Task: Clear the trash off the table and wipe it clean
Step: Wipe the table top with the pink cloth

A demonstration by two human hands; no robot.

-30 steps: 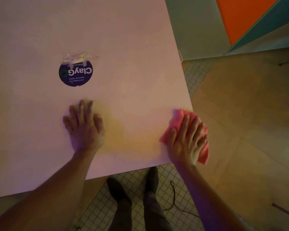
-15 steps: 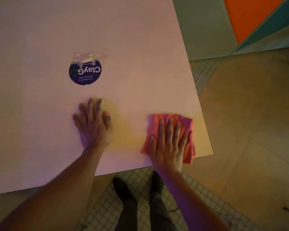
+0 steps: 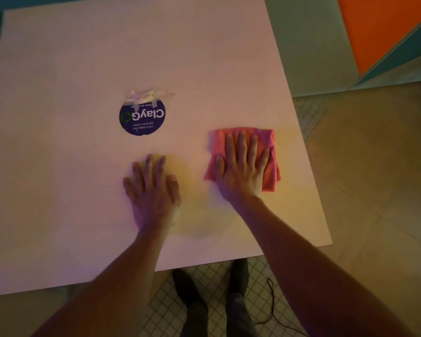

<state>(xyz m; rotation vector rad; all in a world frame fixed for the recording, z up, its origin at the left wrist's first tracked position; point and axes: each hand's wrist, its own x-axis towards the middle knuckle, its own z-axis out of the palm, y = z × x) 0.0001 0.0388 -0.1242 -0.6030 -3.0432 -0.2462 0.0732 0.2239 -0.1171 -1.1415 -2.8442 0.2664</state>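
A pale square table [image 3: 71, 190] fills most of the view. My right hand [image 3: 243, 169] lies flat, fingers spread, pressing a pink cloth [image 3: 271, 171] onto the tabletop toward the right side. My left hand [image 3: 153, 193] rests flat on the bare table, palm down, holding nothing, a little left of the cloth. A round dark-blue sticker [image 3: 142, 119] with white lettering is stuck to the tabletop beyond my left hand, with torn white tape [image 3: 146, 95] along its far edge.
The table's right edge [image 3: 309, 152] and near edge [image 3: 204, 262] border the floor. My legs and dark shoes [image 3: 187, 285] stand on small white tiles below the near edge. A thin dark cord [image 3: 272, 302] lies on the tiles. Orange and teal panels [image 3: 374, 27] rise at the far right.
My right hand slid the pink cloth from the table's near right corner inward to the left and then farther up the tabletop. My left hand stayed planted flat.
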